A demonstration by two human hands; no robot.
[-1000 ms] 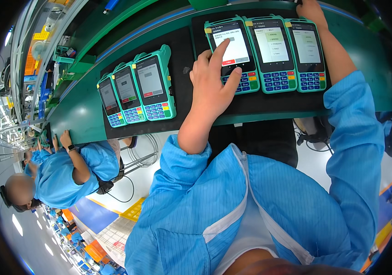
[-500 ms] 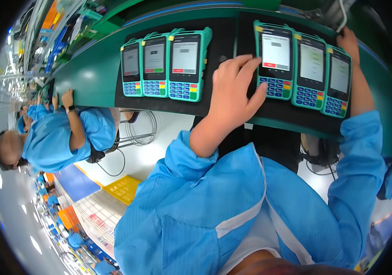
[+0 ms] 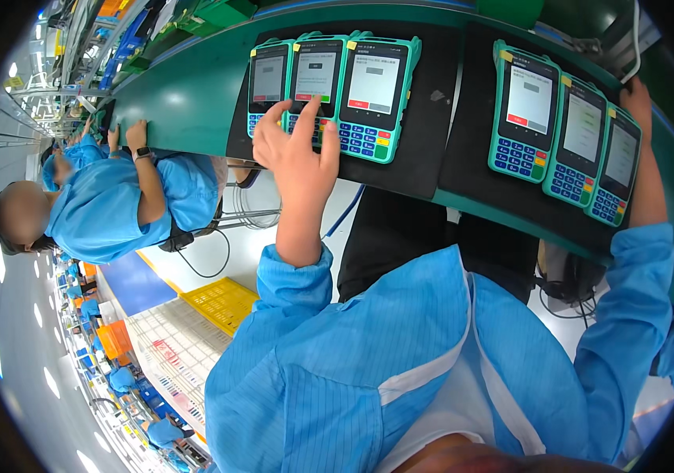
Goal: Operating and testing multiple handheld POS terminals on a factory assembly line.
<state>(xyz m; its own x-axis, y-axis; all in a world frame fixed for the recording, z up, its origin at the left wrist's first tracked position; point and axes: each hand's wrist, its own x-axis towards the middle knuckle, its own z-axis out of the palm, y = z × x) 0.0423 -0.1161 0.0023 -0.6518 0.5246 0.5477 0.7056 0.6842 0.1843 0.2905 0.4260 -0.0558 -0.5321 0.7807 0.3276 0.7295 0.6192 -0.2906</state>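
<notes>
My left hand is over the left group of card payment terminals, its fingers spread and holding nothing. A fingertip is at the lower edge of the lit screen of the middle terminal; I cannot tell if it touches. On either side of that one lie a left terminal and a right terminal, both in teal cases. A second trio has a near terminal, a middle terminal and an outer terminal. Beyond the outer one, my right hand is beside a white cable, its fingers mostly hidden.
Black mats lie under both trios on the green bench. Another person in a blue smock works at the bench to the left. Below are a yellow crate and some cables under the bench.
My left hand has moved left from beside the right trio to the middle terminal of the left trio. The view has shifted, and my right hand stays near the white cable.
</notes>
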